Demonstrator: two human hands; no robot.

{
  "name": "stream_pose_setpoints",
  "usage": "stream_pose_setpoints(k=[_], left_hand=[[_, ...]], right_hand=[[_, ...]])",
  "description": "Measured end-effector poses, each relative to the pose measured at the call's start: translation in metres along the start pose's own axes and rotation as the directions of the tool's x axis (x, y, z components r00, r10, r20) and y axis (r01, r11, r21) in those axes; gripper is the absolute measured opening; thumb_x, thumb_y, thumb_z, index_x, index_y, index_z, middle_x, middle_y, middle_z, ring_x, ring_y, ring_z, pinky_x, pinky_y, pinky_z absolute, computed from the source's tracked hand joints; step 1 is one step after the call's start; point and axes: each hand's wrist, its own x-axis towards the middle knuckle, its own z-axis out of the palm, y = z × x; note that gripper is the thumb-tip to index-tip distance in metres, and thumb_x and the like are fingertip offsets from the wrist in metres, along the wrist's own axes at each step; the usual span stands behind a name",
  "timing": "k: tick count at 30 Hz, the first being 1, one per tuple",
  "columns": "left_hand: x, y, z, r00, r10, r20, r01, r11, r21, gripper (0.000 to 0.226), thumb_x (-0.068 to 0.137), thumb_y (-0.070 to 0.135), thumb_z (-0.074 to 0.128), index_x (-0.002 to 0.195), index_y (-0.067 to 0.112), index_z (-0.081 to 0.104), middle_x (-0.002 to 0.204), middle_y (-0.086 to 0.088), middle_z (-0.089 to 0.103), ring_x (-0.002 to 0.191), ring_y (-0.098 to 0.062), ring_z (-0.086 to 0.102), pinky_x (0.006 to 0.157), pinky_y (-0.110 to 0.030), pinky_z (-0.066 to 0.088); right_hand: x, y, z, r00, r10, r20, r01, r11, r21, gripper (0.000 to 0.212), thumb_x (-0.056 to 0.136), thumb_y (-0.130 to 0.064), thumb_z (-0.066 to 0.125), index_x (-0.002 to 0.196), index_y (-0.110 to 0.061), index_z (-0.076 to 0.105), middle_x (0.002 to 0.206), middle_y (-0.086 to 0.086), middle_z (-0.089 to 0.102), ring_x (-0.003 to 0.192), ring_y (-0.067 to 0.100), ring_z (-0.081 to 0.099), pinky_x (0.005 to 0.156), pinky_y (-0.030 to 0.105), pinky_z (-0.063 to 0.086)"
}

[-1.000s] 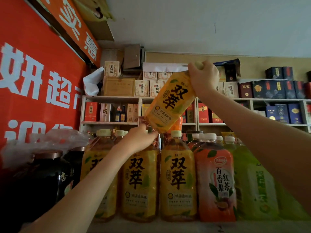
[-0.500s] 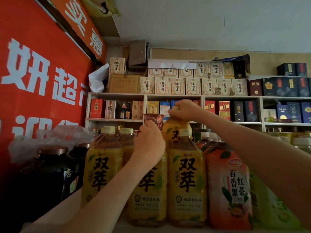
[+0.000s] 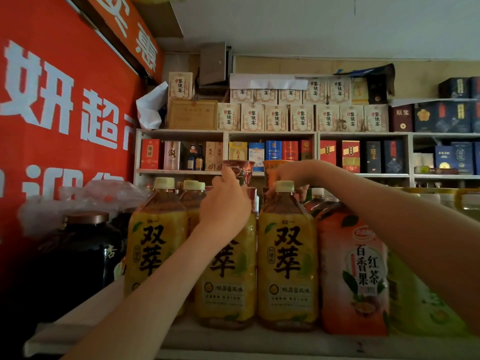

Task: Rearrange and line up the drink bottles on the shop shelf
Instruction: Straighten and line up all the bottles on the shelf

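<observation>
Head view: at centre frame the left hand (image 3: 224,206) covers the top of the middle yellow bottle (image 3: 228,276), fingers curled round its neck, thumb raised. Just right of it, the right hand (image 3: 292,174) reaches behind the cap of the right yellow bottle (image 3: 287,255). Its fingers are bent downward, but I cannot tell what they hold.

Both bottles stand upright in the front row on the shelf (image 3: 233,341), beside a left yellow bottle (image 3: 153,245) and an orange bottle (image 3: 353,268) at lower right.

Printed paper cups (image 3: 240,170) sit just behind the hands, so a careless lift of either wrist could topple them onto the rear bottles. The front row stands near the shelf edge, and a pull on the gripped neck could tip that bottle forward and off.

The yellow labels read 双萃 and the orange one 百香果红茶. A red banner (image 3: 65,105) at upper left shows 妍超, and a dark box (image 3: 402,118) at upper right says 原浆.
</observation>
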Motion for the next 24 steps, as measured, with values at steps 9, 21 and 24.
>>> stream_pose_setpoints(k=[9,21,24], left_hand=[[-0.003,0.011,0.000,0.997,-0.079,-0.021,0.081,0.991,0.106,0.049,0.099,0.023,0.041,0.141,0.005,0.022,0.122,-0.016,0.047,0.095,-0.024,0.056,0.072,-0.033,0.047],[-0.006,0.006,-0.021,0.997,-0.002,0.083,0.008,0.997,-0.070,0.046,0.101,0.034,0.032,0.139,0.009,0.029,0.130,-0.011,0.047,0.100,-0.015,0.053,0.074,-0.024,0.040],[-0.009,-0.013,-0.056,0.987,0.149,-0.063,-0.157,0.978,-0.136,0.036,0.101,0.028,0.037,0.135,0.018,0.042,0.132,0.001,0.049,0.104,-0.001,0.045,0.074,-0.009,0.035]], right_hand=[[-0.006,-0.009,-0.002,1.000,0.029,-0.007,-0.028,0.986,0.167,0.020,0.090,-0.016,0.062,0.076,-0.005,0.051,0.045,0.004,0.051,0.032,0.010,0.051,0.037,0.019,0.046],[-0.026,-0.028,-0.018,0.997,0.052,-0.051,-0.051,0.998,0.030,0.043,0.091,-0.044,0.055,0.114,-0.008,0.050,0.111,0.013,0.058,0.061,0.024,0.069,0.054,0.034,0.059],[-0.034,-0.051,-0.029,0.943,-0.142,-0.302,0.059,0.962,-0.268,0.050,0.093,-0.051,0.043,0.087,-0.005,0.060,0.082,0.001,0.063,0.068,0.016,0.061,0.066,0.030,0.053]])
